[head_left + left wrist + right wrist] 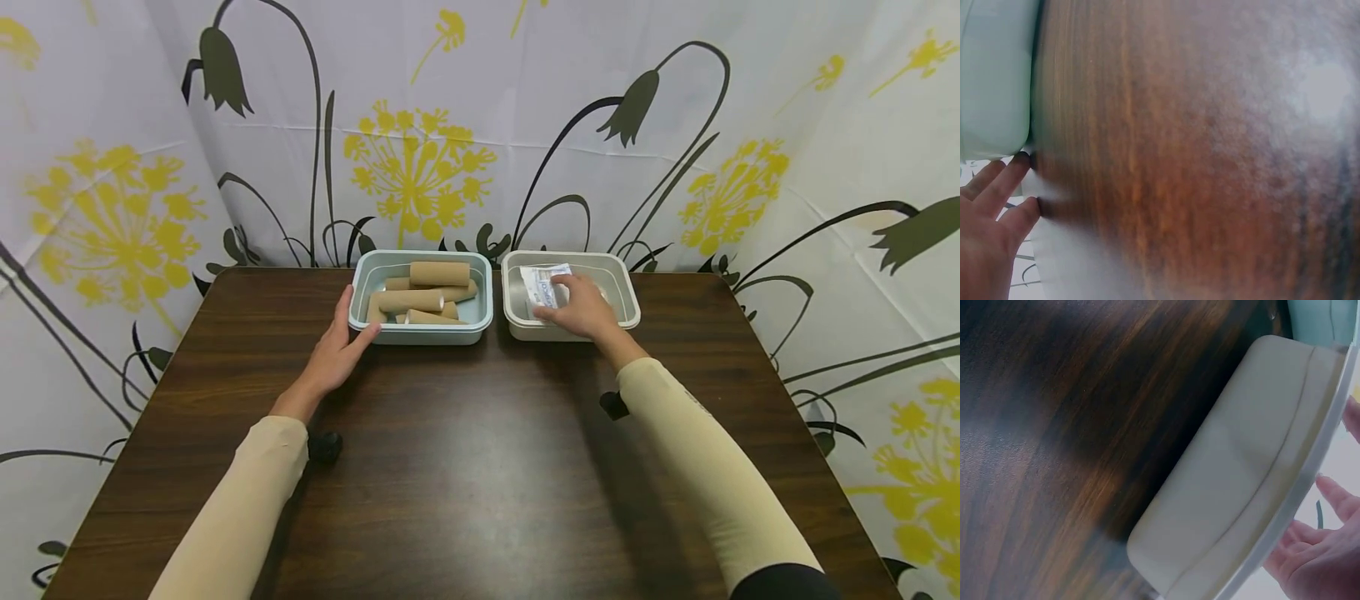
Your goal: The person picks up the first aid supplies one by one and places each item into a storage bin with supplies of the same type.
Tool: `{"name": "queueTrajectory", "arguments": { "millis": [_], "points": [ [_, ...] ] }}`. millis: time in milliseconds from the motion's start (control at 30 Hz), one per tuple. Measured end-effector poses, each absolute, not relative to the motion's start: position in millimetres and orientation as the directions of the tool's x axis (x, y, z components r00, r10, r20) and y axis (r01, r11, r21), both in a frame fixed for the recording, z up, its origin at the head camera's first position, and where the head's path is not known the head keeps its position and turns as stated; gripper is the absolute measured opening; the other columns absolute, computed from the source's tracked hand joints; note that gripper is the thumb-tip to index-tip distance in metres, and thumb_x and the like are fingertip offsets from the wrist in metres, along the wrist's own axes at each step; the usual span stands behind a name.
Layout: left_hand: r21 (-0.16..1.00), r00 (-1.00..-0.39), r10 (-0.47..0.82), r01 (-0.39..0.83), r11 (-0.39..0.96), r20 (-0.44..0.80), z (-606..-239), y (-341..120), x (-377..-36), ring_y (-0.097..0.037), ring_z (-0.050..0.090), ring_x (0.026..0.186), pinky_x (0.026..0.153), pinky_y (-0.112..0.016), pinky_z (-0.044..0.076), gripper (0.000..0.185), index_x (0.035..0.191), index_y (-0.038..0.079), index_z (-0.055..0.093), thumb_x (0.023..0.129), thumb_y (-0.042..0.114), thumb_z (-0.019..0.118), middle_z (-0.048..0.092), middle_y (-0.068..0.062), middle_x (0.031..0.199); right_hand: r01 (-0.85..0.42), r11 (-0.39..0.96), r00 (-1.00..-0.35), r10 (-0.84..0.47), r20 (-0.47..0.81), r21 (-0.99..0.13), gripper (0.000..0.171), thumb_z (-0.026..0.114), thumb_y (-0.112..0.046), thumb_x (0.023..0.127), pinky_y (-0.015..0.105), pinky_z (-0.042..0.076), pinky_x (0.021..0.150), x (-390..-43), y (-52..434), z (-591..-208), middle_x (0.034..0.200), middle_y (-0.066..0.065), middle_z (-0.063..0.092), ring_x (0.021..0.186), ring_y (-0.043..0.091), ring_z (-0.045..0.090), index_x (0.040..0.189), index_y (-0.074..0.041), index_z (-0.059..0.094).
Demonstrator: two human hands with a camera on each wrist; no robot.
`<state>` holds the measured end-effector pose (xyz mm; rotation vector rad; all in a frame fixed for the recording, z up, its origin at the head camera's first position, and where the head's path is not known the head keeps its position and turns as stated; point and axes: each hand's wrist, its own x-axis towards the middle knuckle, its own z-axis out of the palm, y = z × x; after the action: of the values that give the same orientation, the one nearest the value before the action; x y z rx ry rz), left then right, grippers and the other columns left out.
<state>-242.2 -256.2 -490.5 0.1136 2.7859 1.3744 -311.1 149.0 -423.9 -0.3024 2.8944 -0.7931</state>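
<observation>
A light blue plastic bin (pixel 420 335) holds several cardboard tubes (pixel 438 273) lying across one another. My left hand (pixel 335 348) is at this bin's left end, fingers extended along the side and thumb at the front corner; in the left wrist view the fingers (pixel 1007 181) are spread beside the bin's end. Beside it stands an off-white bin (pixel 551 332). My right hand (pixel 585 307) reaches over its front rim and pinches a small white packet with blue print (pixel 540 287) between thumb and fingers. In the right wrist view the bin wall hides the packet.
Both bins stand side by side at the far edge of a dark wood table (pixel 465 467). A white curtain (pixel 480 75) with yellow and grey-green flower prints hangs behind and at both sides. A narrow gap separates the bins.
</observation>
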Motion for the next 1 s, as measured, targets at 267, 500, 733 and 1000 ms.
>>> {"name": "queueTrajectory", "arguments": {
  "millis": [267, 500, 733, 1000],
  "points": [
    [0.794, -0.996, 0.088, 0.054, 0.605, 0.001, -491.3, -254.7, -244.1, -0.041, 0.013, 0.146, 0.109, -0.067, 0.014, 0.081, 0.157, 0.033, -0.011, 0.102, 0.046, 0.047, 0.002, -0.009, 0.164, -0.186, 0.826, -0.968, -0.247, -0.046, -0.532, 0.071, 0.068, -0.046, 0.089, 0.050, 0.033, 0.107, -308.1, 146.0, -424.8, 0.144, 0.023, 0.044, 0.134, 0.037, 0.038, 0.140, -0.001, 0.050],
    [0.799, -0.996, 0.084, 0.052, 0.600, 0.001, -492.9, -257.4, -245.4, -0.041, 0.013, 0.146, 0.109, -0.067, 0.014, 0.082, 0.158, 0.030, -0.010, 0.102, 0.045, 0.048, 0.002, -0.011, 0.164, -0.235, 0.813, -0.966, -0.256, 0.036, -0.533, 0.059, 0.066, -0.040, 0.092, 0.051, 0.034, 0.106, -301.5, 149.6, -421.3, 0.144, 0.020, 0.044, 0.133, 0.037, 0.040, 0.136, -0.003, 0.056],
    [0.816, -0.996, 0.084, 0.062, 0.574, 0.017, -496.1, -259.9, -243.0, -0.041, 0.013, 0.146, 0.109, -0.067, 0.013, 0.081, 0.158, 0.030, -0.009, 0.102, 0.041, 0.049, 0.002, -0.012, 0.164, -0.293, 0.785, -0.954, -0.278, 0.114, -0.545, 0.053, 0.066, -0.037, 0.094, 0.051, 0.033, 0.106, -291.0, 164.8, -418.4, 0.145, 0.020, 0.041, 0.133, 0.036, 0.040, 0.135, -0.004, 0.057],
    [0.826, -0.994, 0.083, 0.105, 0.554, 0.071, -494.5, -265.4, -240.7, -0.037, 0.008, 0.147, 0.113, -0.062, 0.009, 0.083, 0.158, 0.021, -0.010, 0.102, 0.037, 0.050, 0.001, -0.018, 0.163, -0.328, 0.791, -0.944, -0.283, 0.167, -0.516, 0.053, 0.065, -0.037, 0.095, 0.056, 0.036, 0.102, -282.3, 187.7, -412.0, 0.145, 0.019, 0.042, 0.133, 0.037, 0.039, 0.136, -0.005, 0.057]
  ]
}}
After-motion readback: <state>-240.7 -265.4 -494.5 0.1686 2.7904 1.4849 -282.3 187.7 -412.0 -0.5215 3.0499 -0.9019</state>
